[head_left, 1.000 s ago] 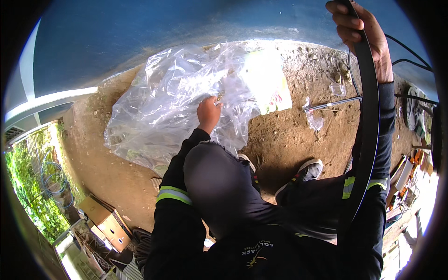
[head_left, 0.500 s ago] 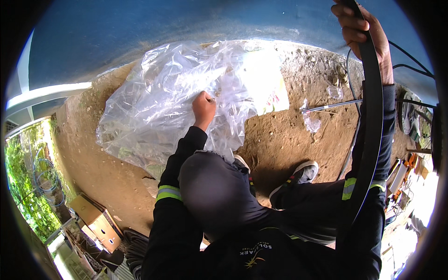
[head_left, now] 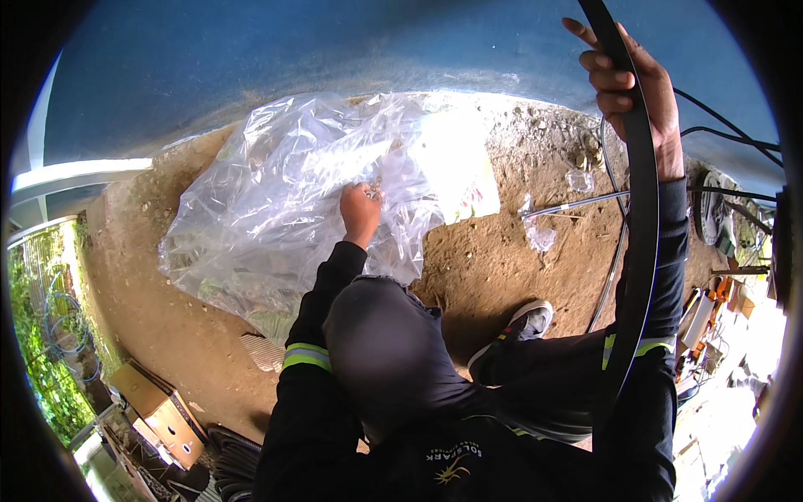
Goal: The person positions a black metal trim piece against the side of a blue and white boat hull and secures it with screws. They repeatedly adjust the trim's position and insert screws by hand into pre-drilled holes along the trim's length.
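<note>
My left hand is closed above a big crumpled sheet of clear plastic spread on the ground. Small bits show at its fingertips, too fine to name. Against the blue wall at the upper right, my right hand curls its fingers round a long black flat strip, index finger partly stretched out. The strip curves from the top edge down past my right forearm, and its upper end is out of view. Beside the plastic lies a glaring pale sheet.
A blue wall runs along the far side. On the dirt lie a thin rod and a clear plastic scrap. Black cables hang at the right. A cardboard box stands lower left; a shoe shows below.
My right hand and the black strip sit lower and further left in the picture. My left hand stays over the plastic, slightly lower. The whole view has shifted a little.
</note>
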Demonstrator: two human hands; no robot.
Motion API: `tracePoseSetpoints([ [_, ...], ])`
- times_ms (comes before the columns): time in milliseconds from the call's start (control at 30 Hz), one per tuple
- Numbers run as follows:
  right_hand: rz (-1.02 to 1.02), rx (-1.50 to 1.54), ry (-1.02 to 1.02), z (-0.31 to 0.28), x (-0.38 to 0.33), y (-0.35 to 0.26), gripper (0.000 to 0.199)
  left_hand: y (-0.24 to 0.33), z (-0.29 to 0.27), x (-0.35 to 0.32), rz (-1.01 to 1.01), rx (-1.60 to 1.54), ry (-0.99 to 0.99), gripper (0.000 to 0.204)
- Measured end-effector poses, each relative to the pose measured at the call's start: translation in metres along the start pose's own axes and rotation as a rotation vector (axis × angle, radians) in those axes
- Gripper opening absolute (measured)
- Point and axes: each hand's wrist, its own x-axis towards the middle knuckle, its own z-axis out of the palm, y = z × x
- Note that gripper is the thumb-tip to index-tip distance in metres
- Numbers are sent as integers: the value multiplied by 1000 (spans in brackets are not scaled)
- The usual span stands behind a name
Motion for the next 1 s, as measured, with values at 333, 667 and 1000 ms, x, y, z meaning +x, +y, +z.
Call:
tracePoseSetpoints([
  [333, 73, -180, 331, 29, -17, 7, 84, -9, 36, -11, 74, 1, 50, 23],
  [667, 118, -165, 351, 27, -31, -1, 66, -11, 47, -8, 127, -3, 151, 9],
  [1000, 46, -269, 535, 31, -75, 2, 84, -17, 48, -6, 203, 63, 114, 7],
])
